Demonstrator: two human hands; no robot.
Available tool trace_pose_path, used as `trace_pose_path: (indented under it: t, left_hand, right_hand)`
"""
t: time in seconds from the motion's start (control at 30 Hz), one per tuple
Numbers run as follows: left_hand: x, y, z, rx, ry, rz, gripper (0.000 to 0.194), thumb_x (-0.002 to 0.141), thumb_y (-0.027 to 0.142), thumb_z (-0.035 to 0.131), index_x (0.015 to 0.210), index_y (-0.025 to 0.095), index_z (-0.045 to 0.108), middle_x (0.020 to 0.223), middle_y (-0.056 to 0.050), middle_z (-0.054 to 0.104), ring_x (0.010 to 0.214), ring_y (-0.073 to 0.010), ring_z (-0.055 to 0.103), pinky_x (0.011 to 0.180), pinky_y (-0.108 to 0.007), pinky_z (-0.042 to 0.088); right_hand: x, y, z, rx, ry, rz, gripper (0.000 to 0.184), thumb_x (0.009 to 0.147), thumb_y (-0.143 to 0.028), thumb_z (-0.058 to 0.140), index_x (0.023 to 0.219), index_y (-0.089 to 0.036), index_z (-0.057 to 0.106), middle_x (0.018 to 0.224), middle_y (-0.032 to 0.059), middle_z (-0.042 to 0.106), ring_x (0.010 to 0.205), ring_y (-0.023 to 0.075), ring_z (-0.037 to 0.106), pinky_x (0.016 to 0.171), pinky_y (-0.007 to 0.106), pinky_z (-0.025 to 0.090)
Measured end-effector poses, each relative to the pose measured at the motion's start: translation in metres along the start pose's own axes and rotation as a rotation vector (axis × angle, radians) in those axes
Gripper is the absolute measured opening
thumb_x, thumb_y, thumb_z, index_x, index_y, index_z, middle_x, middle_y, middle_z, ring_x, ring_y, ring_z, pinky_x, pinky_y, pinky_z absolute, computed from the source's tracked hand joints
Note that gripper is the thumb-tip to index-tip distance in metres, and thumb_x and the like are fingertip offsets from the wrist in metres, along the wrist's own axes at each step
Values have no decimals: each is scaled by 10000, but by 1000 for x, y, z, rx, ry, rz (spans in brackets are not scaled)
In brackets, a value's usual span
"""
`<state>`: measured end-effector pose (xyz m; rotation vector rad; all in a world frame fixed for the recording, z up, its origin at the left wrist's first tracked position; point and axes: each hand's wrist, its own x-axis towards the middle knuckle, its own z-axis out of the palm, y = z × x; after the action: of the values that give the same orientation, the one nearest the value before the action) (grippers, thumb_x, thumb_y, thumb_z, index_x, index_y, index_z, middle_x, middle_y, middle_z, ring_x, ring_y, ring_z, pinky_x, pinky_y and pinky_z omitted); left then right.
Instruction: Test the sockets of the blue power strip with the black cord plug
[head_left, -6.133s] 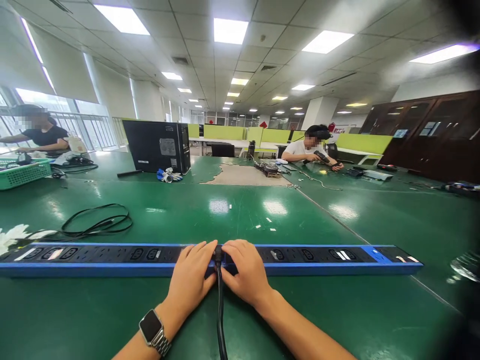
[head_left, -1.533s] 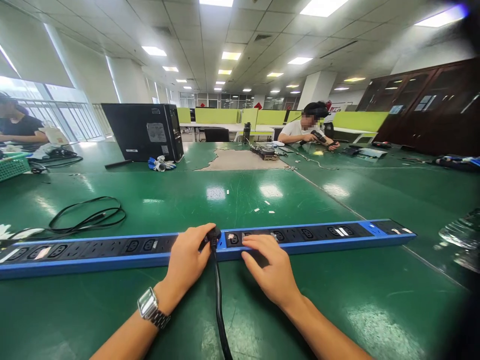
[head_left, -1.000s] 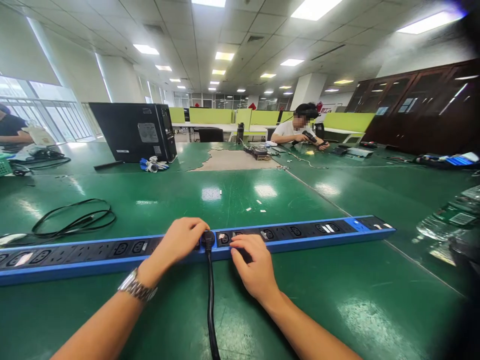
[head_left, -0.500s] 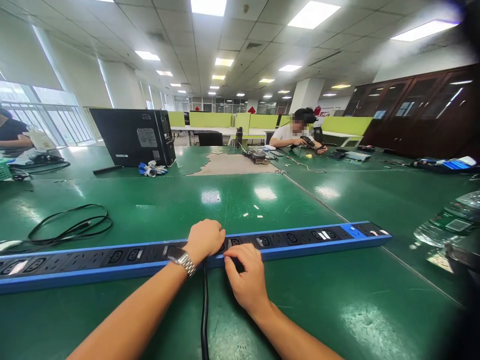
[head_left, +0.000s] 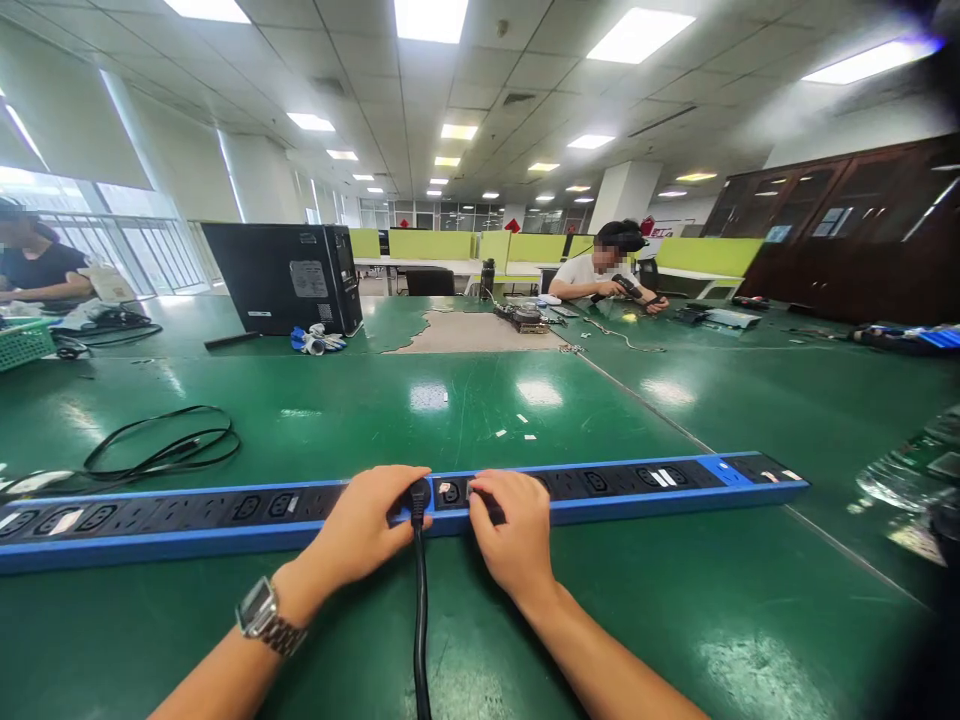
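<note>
A long blue-edged black power strip (head_left: 592,482) lies across the green table in front of me. A black plug (head_left: 420,494) sits in one of its sockets, and its thick black cable (head_left: 420,620) runs down toward me. My left hand (head_left: 367,520), with a metal-band watch (head_left: 259,608) on the wrist, clasps the strip's two long sides beside the plug, thumb on the near edge. To the right, my right hand (head_left: 514,525) rests on the strip with thumb and forefinger pinched together; whatever lies between them is hidden. One socket shows between the hands.
A coiled black cable (head_left: 165,440) lies behind the strip at left. Farther back stand a black computer case (head_left: 281,280) and gloves (head_left: 319,340). A plastic bottle (head_left: 915,460) lies at right. One person (head_left: 600,270) works across the table, another (head_left: 37,265) at far left.
My left hand has slid off the top of the plug to the left, uncovering it, and now spans the strip. My right hand has shifted slightly right along the strip.
</note>
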<state>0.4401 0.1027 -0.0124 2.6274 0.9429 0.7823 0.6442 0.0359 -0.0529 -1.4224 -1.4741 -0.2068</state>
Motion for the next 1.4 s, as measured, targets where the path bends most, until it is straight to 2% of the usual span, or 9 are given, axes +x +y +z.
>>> trace_pose_path:
  t: [0.27,0.43,0.53,0.63,0.8,1.0,1.17,1.27,1.4]
  left_hand:
    - [4,7,20,-80,235,-29,218,847,308,608,1049,278,683,998,1,749,898,-217,687,838,-362,548]
    - [10,6,-24,-193,667,-265,388,871,464,566,1146,195,611,1043,-58,727,887,-211,689,837,-339,544]
    - [-6,-17,-58,-193,742,-380,474,803,515,623,1158,203,588,1037,-65,736,890,-207,696,865,-354,540]
    - [-39,-47,-73,-195,586,-465,518,717,588,659,1059,199,649,961,-60,753,873,-236,706,840,-363,557]
    - [-66,-69,-62,-178,274,-481,574,723,618,636,1095,184,691,1015,-82,752,912,-270,700,886,-405,541]
    - [-52,-60,-51,-62,105,-270,409,822,505,575,1081,215,704,1025,-65,747,910,-234,685,863,-353,534]
    - [-54,-65,-71,-55,10,-243,438,804,429,545,1163,213,676,1161,-65,714,1060,-248,650,981,-380,477]
    - [-34,-61,-92,-54,-242,-338,476,781,373,445,1179,238,668,1172,-18,713,1075,-218,653,974,-343,485]
    - [9,-39,-89,251,-264,-554,491,850,488,332,914,204,727,995,-93,750,924,-270,690,846,-376,520]
  right_hand:
    - [-3,-2,6,-44,-27,65,122,831,-184,547,823,-239,656,894,-5,722,878,194,615,901,400,328]
    - [-5,1,5,-32,-32,48,122,839,-203,544,830,-238,660,904,-3,724,891,189,620,904,384,326]
    - [-6,4,5,-18,-34,38,129,841,-219,539,832,-236,667,912,0,728,901,188,623,900,371,328]
    - [-5,4,6,-28,-38,56,137,835,-231,540,814,-243,675,907,-6,728,892,186,620,904,369,320]
    - [-5,3,8,-46,-45,89,141,833,-267,546,802,-251,682,922,-4,731,908,200,616,903,379,316]
    - [-8,6,5,-21,-48,75,154,831,-296,545,798,-246,687,929,10,734,916,212,627,899,384,344]
    - [-7,6,7,-24,-44,76,155,830,-295,546,792,-246,688,933,9,735,922,212,624,900,382,345]
    - [-6,4,9,-47,-45,93,155,828,-291,544,793,-251,689,931,5,732,919,212,618,899,385,334]
    - [-6,3,9,-58,-48,107,149,822,-288,546,797,-255,690,935,0,730,925,211,613,899,387,327]
